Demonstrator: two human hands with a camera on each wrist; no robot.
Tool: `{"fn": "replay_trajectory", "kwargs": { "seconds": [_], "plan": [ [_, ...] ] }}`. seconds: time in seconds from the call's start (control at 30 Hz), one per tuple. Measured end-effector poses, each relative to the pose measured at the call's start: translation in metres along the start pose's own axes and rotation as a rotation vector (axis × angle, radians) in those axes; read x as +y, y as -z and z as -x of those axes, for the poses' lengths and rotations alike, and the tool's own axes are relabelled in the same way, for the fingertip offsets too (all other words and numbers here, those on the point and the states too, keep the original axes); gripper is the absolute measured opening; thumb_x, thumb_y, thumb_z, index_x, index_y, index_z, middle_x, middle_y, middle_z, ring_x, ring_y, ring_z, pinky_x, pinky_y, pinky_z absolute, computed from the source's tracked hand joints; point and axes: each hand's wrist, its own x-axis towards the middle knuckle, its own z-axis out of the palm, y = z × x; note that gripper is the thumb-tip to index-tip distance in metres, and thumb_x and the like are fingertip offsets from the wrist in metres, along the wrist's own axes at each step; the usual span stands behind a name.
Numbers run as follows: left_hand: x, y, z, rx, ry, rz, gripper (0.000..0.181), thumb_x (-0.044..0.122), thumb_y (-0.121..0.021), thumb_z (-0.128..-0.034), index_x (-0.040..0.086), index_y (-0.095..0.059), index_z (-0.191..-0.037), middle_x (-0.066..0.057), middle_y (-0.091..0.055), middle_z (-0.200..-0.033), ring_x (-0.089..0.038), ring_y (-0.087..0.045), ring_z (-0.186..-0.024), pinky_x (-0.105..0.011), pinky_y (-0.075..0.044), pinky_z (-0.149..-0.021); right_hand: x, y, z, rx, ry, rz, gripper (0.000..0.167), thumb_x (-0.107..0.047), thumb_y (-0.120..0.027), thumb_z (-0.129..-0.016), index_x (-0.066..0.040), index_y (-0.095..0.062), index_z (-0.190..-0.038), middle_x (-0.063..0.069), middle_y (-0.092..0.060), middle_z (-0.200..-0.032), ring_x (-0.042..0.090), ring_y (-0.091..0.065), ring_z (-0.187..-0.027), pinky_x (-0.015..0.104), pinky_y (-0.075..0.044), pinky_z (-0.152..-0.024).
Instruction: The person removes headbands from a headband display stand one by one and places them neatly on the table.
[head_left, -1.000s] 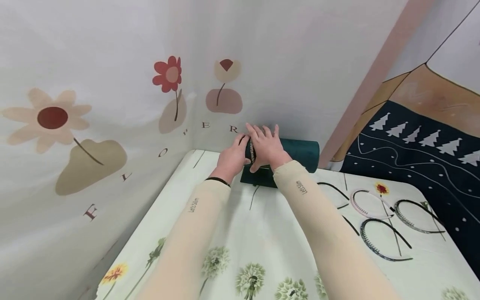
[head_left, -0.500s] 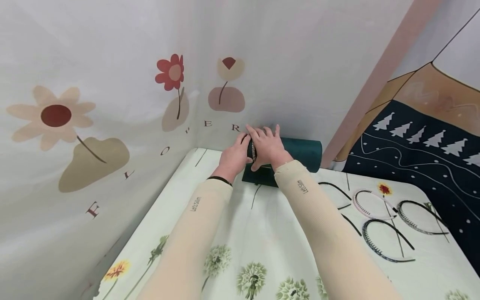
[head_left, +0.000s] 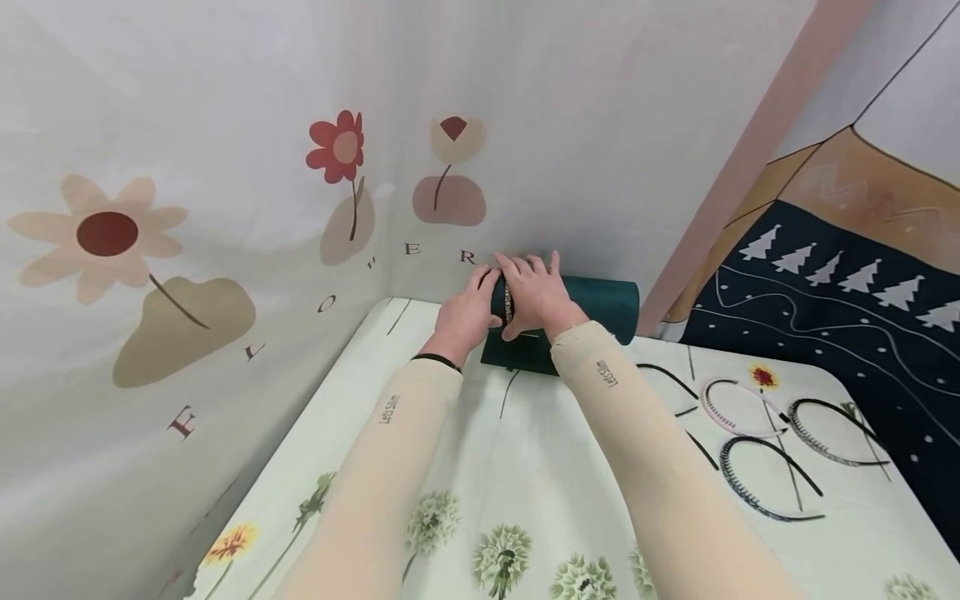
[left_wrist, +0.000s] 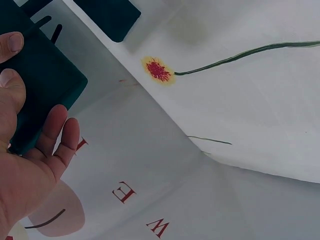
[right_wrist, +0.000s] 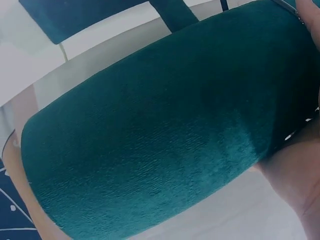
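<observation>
A dark green velvet headband stand with a padded roll (head_left: 603,304) lies on its base (head_left: 517,354) at the back of the table. My left hand (head_left: 461,321) grips the roll's left end, thumb on the near side; two of its fingers (left_wrist: 67,142) stick out past the roll in the left wrist view. A glittery headband (head_left: 508,304) arches over the roll between my hands. My right hand (head_left: 536,296) spans the roll, its thumb at the glittery band, its fingers spread over the far side. Two dark tips (left_wrist: 56,34) hang below the roll in the left wrist view.
Several toothed headbands lie on the table to the right, among them a pink one (head_left: 735,408) and a dark one (head_left: 768,479). A flower-printed cloth (head_left: 540,458) covers the table. A printed white curtain (head_left: 600,167) hangs close behind the stand.
The right hand and the glittery headband have slid very slightly to the right along the roll. The left hand stays at the roll's left end.
</observation>
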Motion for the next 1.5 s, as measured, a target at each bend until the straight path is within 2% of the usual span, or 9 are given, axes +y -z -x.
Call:
{"fn": "replay_trajectory", "kwargs": {
  "seconds": [0.2,0.53,0.93,1.17,1.37,1.5],
  "plan": [
    [0.0,-0.002,0.001,0.002,-0.001,0.015,0.093,0.04,-0.071,-0.1011,0.022,-0.016,-0.173,-0.004,-0.013,-0.18,-0.035,-0.07,-0.112,-0.045,-0.062,-0.095,0.007,0.002,0.005,-0.003,-0.001,-0.016,0.144,-0.063,-0.094,-0.072,-0.019,-0.003,-0.174,0.01,-0.028,-0.177,0.041,-0.024,-0.162,0.074,-0.003,-0.13],
    [0.0,-0.004,0.001,0.015,0.0,-0.002,0.095,0.04,-0.073,-0.1004,0.023,-0.015,-0.173,-0.004,-0.014,-0.181,-0.027,-0.067,-0.083,-0.038,-0.06,-0.08,0.019,0.012,0.01,-0.005,-0.014,-0.058,0.144,-0.062,-0.094,-0.072,-0.016,-0.002,-0.174,0.012,-0.03,-0.176,0.041,-0.025,-0.161,0.073,-0.002,-0.131],
    [0.0,-0.006,-0.001,0.013,0.0,0.007,0.095,0.039,-0.074,-0.0994,0.022,-0.016,-0.173,-0.005,-0.015,-0.181,-0.028,-0.067,-0.085,-0.039,-0.061,-0.086,0.033,0.022,0.021,-0.024,-0.037,-0.113,0.148,-0.062,-0.095,-0.07,-0.015,0.0,-0.174,0.014,-0.029,-0.176,0.042,-0.023,-0.162,0.073,0.0,-0.13],
    [-0.001,-0.006,0.0,0.029,-0.012,0.019,0.095,0.038,-0.074,-0.0995,0.022,-0.017,-0.173,-0.006,-0.016,-0.181,-0.025,-0.063,-0.078,-0.035,-0.06,-0.081,0.047,0.03,0.034,-0.011,-0.044,-0.151,0.146,-0.058,-0.096,-0.071,-0.014,-0.001,-0.173,0.016,-0.031,-0.175,0.043,-0.023,-0.161,0.073,-0.001,-0.13],
    [-0.003,-0.006,0.0,0.029,-0.017,0.029,0.094,0.036,-0.074,-0.1003,0.021,-0.017,-0.173,-0.006,-0.015,-0.181,-0.023,-0.057,-0.069,-0.031,-0.051,-0.069,0.064,0.033,0.047,-0.02,-0.043,-0.17,0.145,-0.055,-0.095,-0.074,-0.012,0.002,-0.173,0.019,-0.028,-0.175,0.045,-0.019,-0.162,0.073,0.002,-0.13],
    [-0.003,-0.004,-0.001,0.024,-0.021,0.035,0.094,0.035,-0.074,-0.1009,0.021,-0.016,-0.173,-0.006,-0.014,-0.181,-0.023,-0.055,-0.067,-0.031,-0.048,-0.067,0.077,0.033,0.055,-0.032,-0.053,-0.172,0.146,-0.054,-0.095,-0.074,-0.013,0.003,-0.173,0.019,-0.026,-0.176,0.046,-0.018,-0.162,0.073,0.003,-0.13]
  ]
}}
